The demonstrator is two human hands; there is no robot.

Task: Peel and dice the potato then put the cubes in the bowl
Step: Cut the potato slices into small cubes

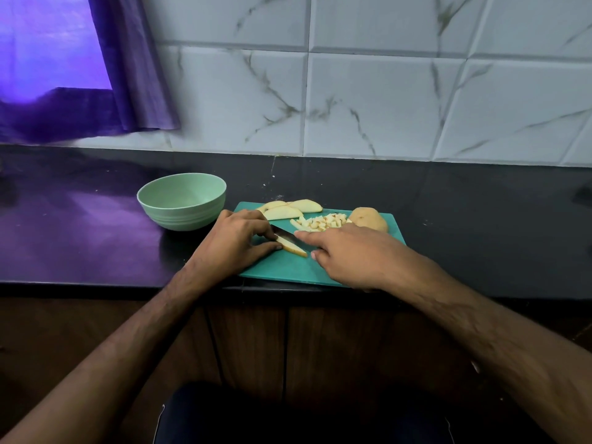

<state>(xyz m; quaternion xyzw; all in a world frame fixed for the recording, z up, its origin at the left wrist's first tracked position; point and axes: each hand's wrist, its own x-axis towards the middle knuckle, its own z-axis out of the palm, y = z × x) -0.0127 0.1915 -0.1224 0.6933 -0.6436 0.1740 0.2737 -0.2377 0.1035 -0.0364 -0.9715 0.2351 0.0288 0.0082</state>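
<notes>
Left hand: the left hand (237,241) is resting on the left part of the cutting board (288,267), fingers curled, thumb and fingertips pinching the left end of a potato slice (291,246) and holding it flat.
Right hand: the right hand (349,256) is reaching across the near right part of the board, back upward, index finger stretched out toward the knife (283,233); its other fingers are bending down, and whether it is gripping the handle cannot be told, since the hand is covering it.
Knife: 1 dark blade is showing between the 2 hands, lying just above the held slice.
Held slice: 1 pale yellow wedge with a thin brownish edge is lying near the middle of the board, pointing toward the near right.
Other slices: 3 pale slices (288,209) are lying at the far left corner of the board, overlapping each other.
Cubes: a small heap of pale diced pieces (323,222) is sitting along the far edge; too many to count.
Potato: 1 uncut chunk (368,219), tan and rounded, is sitting at the far right corner, beside the cubes.
Bowl: 1 light green bowl (182,205) is standing on the dark counter (464,219), just beyond the board's left edge.
</notes>
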